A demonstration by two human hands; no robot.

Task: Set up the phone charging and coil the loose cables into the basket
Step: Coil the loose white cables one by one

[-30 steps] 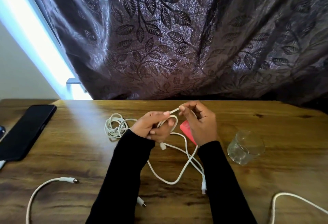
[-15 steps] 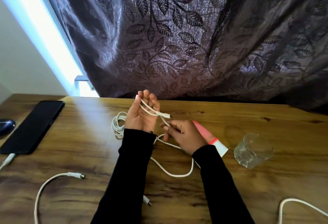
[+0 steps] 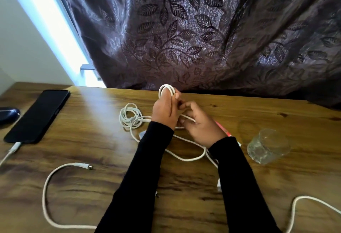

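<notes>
My left hand (image 3: 164, 110) stands upright over the wooden table (image 3: 92, 149) with a thin white cable (image 3: 186, 156) looped over its fingertips. My right hand (image 3: 201, 125) sits just right of it and pinches the same cable near my left palm. The cable's slack trails on the table under my forearms. A second white cable lies coiled (image 3: 130, 115) left of my left hand. A black phone (image 3: 37, 115) lies at the far left with a white charging cable (image 3: 13, 148) plugged into its near end. No basket is in view.
A clear glass jar (image 3: 267, 147) lies on its side at the right. A pink and white object (image 3: 225, 131) shows behind my right hand. Thicker white cables lie at front left (image 3: 46, 186) and front right (image 3: 304, 201). A dark mouse (image 3: 8, 113) sits at the left edge. A curtain (image 3: 203, 29) hangs behind the table.
My left hand has turned edge-on and lifted, and the cable now forms a loop over its fingertips. My right hand has moved up beside it with the cable.
</notes>
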